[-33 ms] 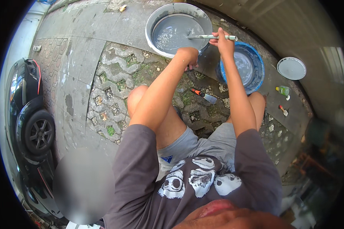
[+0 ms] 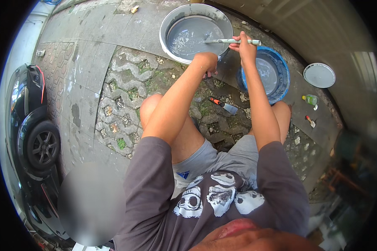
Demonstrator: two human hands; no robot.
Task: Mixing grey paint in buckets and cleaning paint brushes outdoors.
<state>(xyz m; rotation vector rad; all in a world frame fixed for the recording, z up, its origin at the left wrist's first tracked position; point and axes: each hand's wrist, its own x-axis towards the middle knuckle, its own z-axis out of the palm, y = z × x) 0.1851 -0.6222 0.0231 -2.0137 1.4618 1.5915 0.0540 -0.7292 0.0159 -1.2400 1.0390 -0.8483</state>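
Note:
A large white-rimmed bucket [image 2: 166, 47] of grey paint [image 2: 188, 37] stands ahead of me. My right hand [image 2: 245, 45] is closed round a pale, paint-marked stick [image 2: 224, 41]. The stick lies nearly level over the bucket's right rim, and its left end dips into the paint. My left hand [image 2: 211, 65] is bent down at the bucket's near right side, its fingers curled. Whether they grip the bucket or something else is hidden. Just right of the bucket sits a blue tub [image 2: 287, 77] with greyish contents, partly behind my right forearm.
An orange-and-black-handled scraper [image 2: 224, 105] lies on the mossy paving between my knees. To the right are a round pale lid [image 2: 319, 75], a small bottle [image 2: 310, 99] and a small red-handled brush [image 2: 310, 121]. A wall runs along the far right; a dark car [image 2: 33, 142] stands at left.
The stick and my right hand have shifted very slightly. My left hand stays at the bucket's side.

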